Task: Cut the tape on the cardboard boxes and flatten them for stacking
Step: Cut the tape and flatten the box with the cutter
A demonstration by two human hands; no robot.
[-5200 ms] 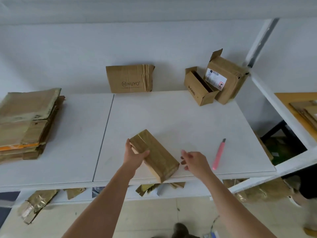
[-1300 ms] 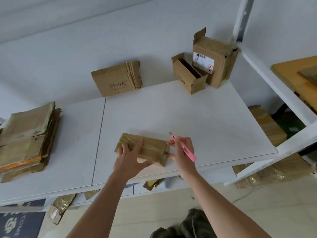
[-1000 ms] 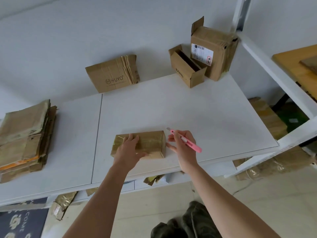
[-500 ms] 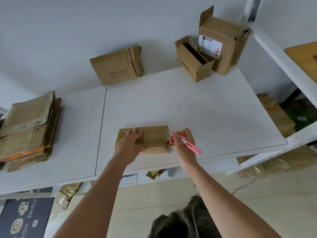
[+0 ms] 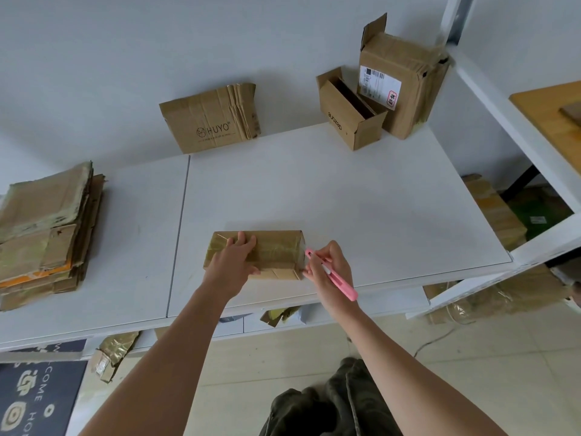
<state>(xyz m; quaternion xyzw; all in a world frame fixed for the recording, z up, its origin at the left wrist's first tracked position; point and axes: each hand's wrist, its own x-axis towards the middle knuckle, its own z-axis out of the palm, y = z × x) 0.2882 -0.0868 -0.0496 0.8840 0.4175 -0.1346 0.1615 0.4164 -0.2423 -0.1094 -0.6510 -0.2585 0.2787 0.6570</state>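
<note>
A small brown cardboard box point(image 5: 276, 250) wrapped in shiny tape lies on the white table point(image 5: 361, 209) near its front edge. My left hand point(image 5: 234, 258) presses down flat on the box's top left part. My right hand point(image 5: 328, 269) grips a pink utility knife point(image 5: 333, 276) like a pen. The knife's tip sits at the box's right end, at the top edge.
A stack of flattened cardboard point(image 5: 44, 231) lies at the table's left. A flattened HUYO box point(image 5: 213, 119) leans on the back wall. Two opened boxes point(image 5: 352, 111) point(image 5: 402, 83) stand at the back right. Cardboard scraps lie under the table; a white shelf frame point(image 5: 515, 127) rises at right.
My right hand picked up the pink knife from the table. The box was turned to lie lengthwise along the table's front. The knife tip has come up against the box's right end.
</note>
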